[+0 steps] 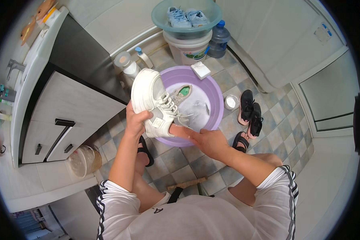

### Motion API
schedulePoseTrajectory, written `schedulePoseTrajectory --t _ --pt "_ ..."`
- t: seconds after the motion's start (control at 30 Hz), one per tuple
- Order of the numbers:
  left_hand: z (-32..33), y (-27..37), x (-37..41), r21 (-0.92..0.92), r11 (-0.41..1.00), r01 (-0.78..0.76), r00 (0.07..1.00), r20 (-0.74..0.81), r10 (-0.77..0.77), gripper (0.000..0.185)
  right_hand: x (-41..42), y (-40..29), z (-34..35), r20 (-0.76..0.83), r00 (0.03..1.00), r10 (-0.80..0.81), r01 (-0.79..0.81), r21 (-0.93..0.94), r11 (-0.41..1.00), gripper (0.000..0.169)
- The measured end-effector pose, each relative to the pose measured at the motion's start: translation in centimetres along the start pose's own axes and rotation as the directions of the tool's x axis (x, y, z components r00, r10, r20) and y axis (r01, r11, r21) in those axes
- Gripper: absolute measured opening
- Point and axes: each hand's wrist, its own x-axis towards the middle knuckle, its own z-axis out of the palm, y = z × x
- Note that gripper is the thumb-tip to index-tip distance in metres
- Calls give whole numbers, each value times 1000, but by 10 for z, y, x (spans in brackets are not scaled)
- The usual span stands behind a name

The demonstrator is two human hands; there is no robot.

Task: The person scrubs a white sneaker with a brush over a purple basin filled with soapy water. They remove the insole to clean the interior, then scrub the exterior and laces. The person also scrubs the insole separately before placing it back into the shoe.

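My left hand (pixel 138 120) grips a white lace-up sneaker (pixel 156 105) by its sole, with the thumb pressed on its side. The sneaker is held tilted above the left part of a purple plastic basin (pixel 217 99). At the shoe's collar is my right hand (pixel 211 144). Its fingers reach towards the shoe opening, and their tips are hidden or blurred. Foamy white suds (pixel 195 111) fill the basin. A second light sneaker (pixel 182 92) with a green insole lies among them.
A white block (pixel 201 70) rests on the basin's rim. Behind, a teal basin (pixel 159 18) with blue sneakers (pixel 180 18) tops a white bucket (pixel 187 48). A small tub of white powder (pixel 231 102) and black shoes (pixel 246 106) stand right. A vanity cabinet (pixel 78 99) borders the left.
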Motion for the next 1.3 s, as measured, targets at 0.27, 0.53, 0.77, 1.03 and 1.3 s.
schedulePoseTrajectory --t 0.27,0.53,0.77,1.03,1.3 --pt "7 -14 -9 47 997 -56 998 -6 56 61 28 -9 -41 751 658 55 -737 658 -158 36" --pt "0 -6 -8 9 998 -56 997 -47 56 62 19 19 -13 144 988 53 -91 270 958 37" --pt "4 -7 -3 -160 984 84 996 -8 -87 62 30 14 -44 -252 928 -276 181 -341 922 53" --pt "0 6 -2 65 993 -95 995 -33 98 62 2 0 -3 -83 996 -38 22 -179 984 53" --pt "6 -1 -7 62 992 -106 994 -23 107 61 26 -10 -21 633 761 138 -646 759 78 38"
